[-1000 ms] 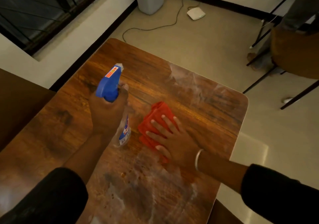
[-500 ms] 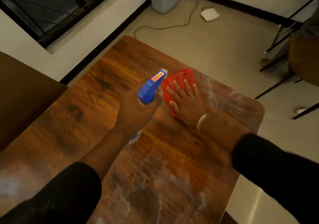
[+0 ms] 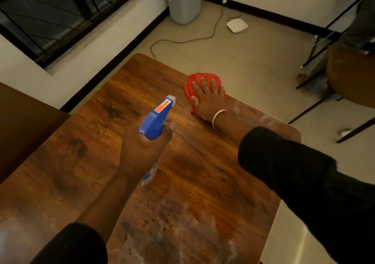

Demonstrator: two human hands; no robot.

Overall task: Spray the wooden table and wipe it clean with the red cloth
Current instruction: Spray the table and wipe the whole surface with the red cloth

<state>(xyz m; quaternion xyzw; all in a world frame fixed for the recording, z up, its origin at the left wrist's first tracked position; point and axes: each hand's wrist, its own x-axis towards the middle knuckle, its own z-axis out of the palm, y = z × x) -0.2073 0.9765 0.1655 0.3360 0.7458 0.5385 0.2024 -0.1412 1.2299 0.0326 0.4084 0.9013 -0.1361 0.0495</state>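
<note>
- The right hand (image 3: 209,99) lay flat, fingers straight and slightly spread, pressing the crumpled red cloth (image 3: 199,80) onto the brown wood-grain surface (image 3: 203,172).
- The red cloth sat at the far edge of the surface, about midway along it, directly under the palm and fingers. A strip of cloth showed beyond the fingertips and to their left.
- The left hand (image 3: 142,152) was curled round the neck of the blue-headed plastic spray bottle (image 3: 157,119) and held it above the middle of the surface. The nozzle pointed toward the far edge, just left of the cloth.
- The bottle's long axis ran from the near-left to the far-right, roughly in line with the cloth.
- The right hand was on the cloth; the left hand was near it but apart.
- Pale, cloudy residue remained at the far-right corner and along the near edge.
- Judgement: the wipe had reached the far edge, so the next stroke probably needed to run toward the far-right corner or back toward the near edge.
</note>
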